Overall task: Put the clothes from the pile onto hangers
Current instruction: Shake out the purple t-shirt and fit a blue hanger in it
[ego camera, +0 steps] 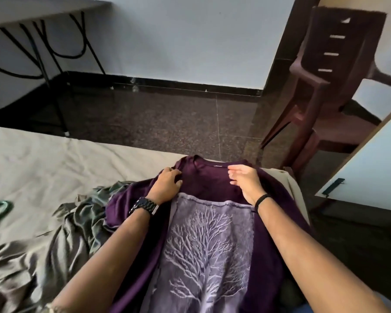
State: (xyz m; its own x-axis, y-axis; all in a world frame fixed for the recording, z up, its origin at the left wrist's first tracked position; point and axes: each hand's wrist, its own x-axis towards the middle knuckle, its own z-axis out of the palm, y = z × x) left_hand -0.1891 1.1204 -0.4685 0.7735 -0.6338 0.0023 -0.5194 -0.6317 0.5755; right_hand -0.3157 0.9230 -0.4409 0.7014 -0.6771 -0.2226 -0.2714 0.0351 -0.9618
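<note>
The left hand (167, 184) is pressed on the left shoulder of the purple T-shirt (215, 184), its fingers curled into the cloth beside the collar. The right hand (246, 181) is held over the right shoulder, fingers loosely extended; whether cloth is pinched cannot be told. The shirt is laid front up along the bed (43, 159), its long axis running away from the body, collar farthest. A green hanger (0, 210) is seen well apart, far left, nearer the left hand. 1 grey-green garment (72, 224) is crumpled beside the shirt.
</note>
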